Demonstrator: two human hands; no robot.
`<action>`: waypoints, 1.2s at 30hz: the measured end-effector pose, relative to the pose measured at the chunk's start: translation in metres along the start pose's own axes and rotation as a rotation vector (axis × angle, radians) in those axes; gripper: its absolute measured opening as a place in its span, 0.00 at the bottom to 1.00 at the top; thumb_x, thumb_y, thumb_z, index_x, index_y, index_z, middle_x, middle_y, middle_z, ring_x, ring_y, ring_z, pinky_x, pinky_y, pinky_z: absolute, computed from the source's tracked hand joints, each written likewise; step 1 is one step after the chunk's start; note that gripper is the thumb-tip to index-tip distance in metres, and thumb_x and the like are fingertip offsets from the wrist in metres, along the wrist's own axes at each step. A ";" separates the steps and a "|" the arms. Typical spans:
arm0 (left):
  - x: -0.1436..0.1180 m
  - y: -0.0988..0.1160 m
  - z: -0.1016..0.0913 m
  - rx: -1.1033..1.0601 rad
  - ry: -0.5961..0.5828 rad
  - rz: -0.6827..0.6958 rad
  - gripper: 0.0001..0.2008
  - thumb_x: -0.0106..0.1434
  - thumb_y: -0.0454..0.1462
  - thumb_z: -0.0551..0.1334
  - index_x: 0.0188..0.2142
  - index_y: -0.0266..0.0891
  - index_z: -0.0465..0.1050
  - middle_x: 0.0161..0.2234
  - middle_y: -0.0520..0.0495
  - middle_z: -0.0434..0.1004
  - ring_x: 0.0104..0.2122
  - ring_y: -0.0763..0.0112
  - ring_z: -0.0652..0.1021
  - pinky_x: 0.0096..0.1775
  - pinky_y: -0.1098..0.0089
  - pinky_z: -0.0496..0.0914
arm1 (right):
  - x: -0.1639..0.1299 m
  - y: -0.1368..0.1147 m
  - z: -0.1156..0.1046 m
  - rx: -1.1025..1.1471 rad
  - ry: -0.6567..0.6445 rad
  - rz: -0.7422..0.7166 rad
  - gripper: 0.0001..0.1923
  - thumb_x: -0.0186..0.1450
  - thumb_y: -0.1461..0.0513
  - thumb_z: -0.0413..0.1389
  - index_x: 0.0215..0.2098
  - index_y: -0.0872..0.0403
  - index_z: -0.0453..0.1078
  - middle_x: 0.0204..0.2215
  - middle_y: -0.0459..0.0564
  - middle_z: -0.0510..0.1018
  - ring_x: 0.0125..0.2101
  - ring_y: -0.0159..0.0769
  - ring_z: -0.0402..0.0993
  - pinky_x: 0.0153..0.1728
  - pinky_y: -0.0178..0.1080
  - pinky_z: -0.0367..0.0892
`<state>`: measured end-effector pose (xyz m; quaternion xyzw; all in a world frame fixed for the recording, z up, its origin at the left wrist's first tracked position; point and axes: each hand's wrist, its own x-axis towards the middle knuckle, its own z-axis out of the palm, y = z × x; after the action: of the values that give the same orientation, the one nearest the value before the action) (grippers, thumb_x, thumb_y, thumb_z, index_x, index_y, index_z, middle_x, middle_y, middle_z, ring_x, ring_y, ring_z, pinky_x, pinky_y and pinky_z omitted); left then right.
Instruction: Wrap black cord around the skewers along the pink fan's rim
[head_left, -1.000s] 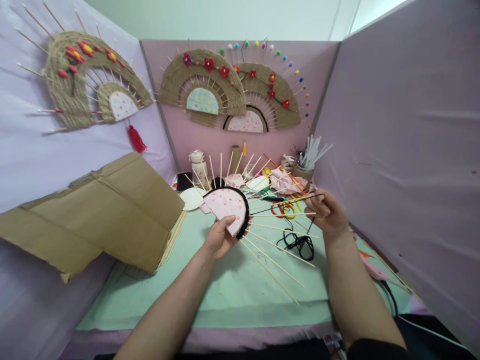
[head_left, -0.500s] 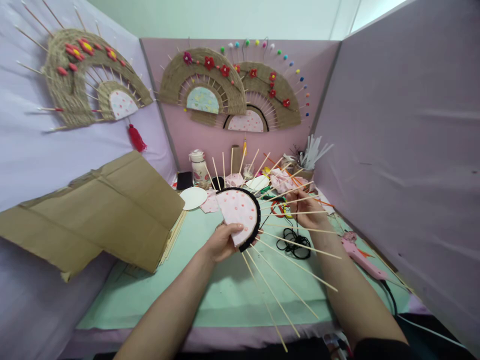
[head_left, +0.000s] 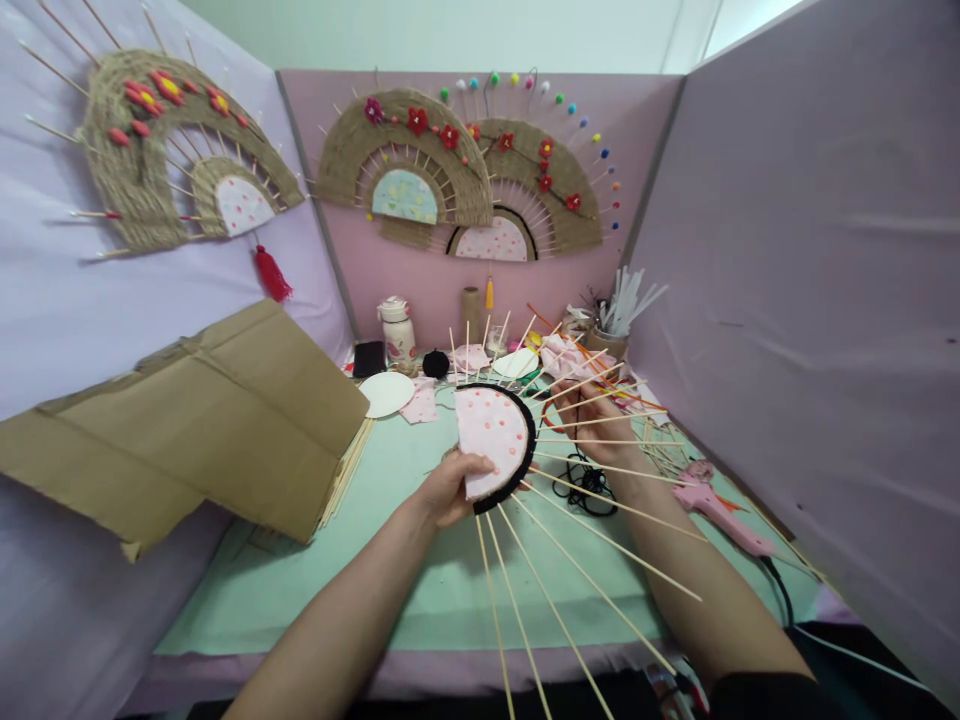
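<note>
My left hand [head_left: 448,490] grips the lower edge of a half-round fan [head_left: 491,428], thumb on its pink-dotted face and fingers behind. Black trim [head_left: 530,436] runs along the curved edge. Thin wooden sticks [head_left: 577,545] fan out from that edge, upward, rightward and down toward me. Behind the right-hand sticks, my right hand [head_left: 600,428] is closed with fingertips pinched on a black cord. The cord hangs down toward a loose tangle of black cord [head_left: 589,488] on the green tabletop [head_left: 360,590]. Sticks partly cover the right fingers.
A cardboard sheet [head_left: 225,420] leans at left beside a bundle of sticks [head_left: 346,475]. A pink glue gun [head_left: 724,520] with its cable lies at right. Along the back stand a bottle [head_left: 397,330] and a pot of white strips [head_left: 619,320]. Finished fans [head_left: 405,150] hang on the panels.
The fan has shifted slightly right and turned a little clockwise, its sticks swinging along. My right hand has moved slightly left, closer to the fan's black edge.
</note>
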<state>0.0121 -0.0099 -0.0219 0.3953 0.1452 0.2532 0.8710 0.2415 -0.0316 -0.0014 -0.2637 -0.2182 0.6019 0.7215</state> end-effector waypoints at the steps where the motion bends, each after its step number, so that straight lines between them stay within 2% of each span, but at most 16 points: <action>1: 0.000 0.001 0.001 -0.002 -0.021 0.000 0.24 0.49 0.30 0.59 0.48 0.27 0.68 0.40 0.32 0.76 0.37 0.58 0.78 0.40 0.65 0.69 | 0.000 -0.001 0.000 -0.001 0.004 -0.003 0.08 0.63 0.65 0.50 0.30 0.52 0.71 0.29 0.45 0.80 0.32 0.30 0.77 0.30 0.27 0.74; 6: -0.003 0.006 0.005 -0.012 -0.082 0.005 0.23 0.48 0.29 0.57 0.47 0.26 0.69 0.40 0.32 0.76 0.33 0.63 0.78 0.33 0.72 0.69 | 0.002 0.000 -0.002 -0.017 -0.002 0.000 0.07 0.62 0.65 0.52 0.30 0.53 0.71 0.29 0.45 0.80 0.31 0.29 0.77 0.29 0.26 0.74; 10: -0.004 0.007 0.005 0.002 -0.094 0.000 0.26 0.47 0.29 0.57 0.48 0.27 0.68 0.43 0.31 0.75 0.36 0.60 0.78 0.31 0.72 0.69 | 0.002 0.001 -0.002 -0.002 -0.011 -0.011 0.09 0.62 0.66 0.51 0.28 0.51 0.71 0.27 0.43 0.80 0.31 0.28 0.77 0.27 0.26 0.74; 15: -0.004 0.006 0.003 -0.005 -0.091 0.030 0.28 0.45 0.29 0.58 0.50 0.27 0.67 0.44 0.31 0.74 0.40 0.54 0.77 0.32 0.70 0.69 | 0.000 0.000 -0.001 -0.017 -0.024 -0.001 0.02 0.59 0.64 0.56 0.30 0.53 0.70 0.29 0.45 0.80 0.29 0.29 0.77 0.26 0.28 0.74; 22: -0.005 0.007 0.004 -0.013 -0.056 0.037 0.28 0.45 0.27 0.59 0.49 0.28 0.67 0.44 0.31 0.74 0.42 0.54 0.76 0.32 0.70 0.70 | -0.001 -0.002 -0.001 -0.008 -0.055 -0.001 0.02 0.57 0.64 0.58 0.27 0.52 0.69 0.26 0.42 0.79 0.28 0.28 0.77 0.26 0.27 0.74; 25: -0.005 0.007 0.003 -0.009 -0.025 0.044 0.27 0.46 0.27 0.59 0.49 0.28 0.68 0.45 0.31 0.73 0.41 0.55 0.76 0.32 0.71 0.70 | 0.000 -0.004 -0.003 -0.018 -0.053 -0.012 0.02 0.57 0.64 0.58 0.29 0.52 0.68 0.26 0.42 0.78 0.26 0.28 0.76 0.23 0.28 0.73; 30: -0.006 0.013 0.000 -0.024 0.044 0.057 0.26 0.48 0.29 0.58 0.50 0.30 0.67 0.47 0.33 0.72 0.41 0.58 0.76 0.29 0.72 0.71 | -0.002 -0.013 -0.006 0.016 -0.146 -0.006 0.07 0.58 0.62 0.57 0.25 0.54 0.64 0.19 0.39 0.72 0.15 0.20 0.65 0.14 0.22 0.63; 36: -0.006 0.020 0.002 -0.058 0.100 0.127 0.32 0.50 0.28 0.56 0.57 0.32 0.58 0.47 0.35 0.72 0.38 0.61 0.77 0.28 0.72 0.71 | -0.010 -0.027 -0.007 0.016 -0.233 -0.059 0.13 0.60 0.61 0.56 0.20 0.54 0.59 0.11 0.37 0.60 0.11 0.19 0.55 0.10 0.23 0.56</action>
<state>0.0017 -0.0032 -0.0055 0.3653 0.1558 0.3314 0.8558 0.2639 -0.0456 0.0106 -0.1797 -0.3032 0.6088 0.7108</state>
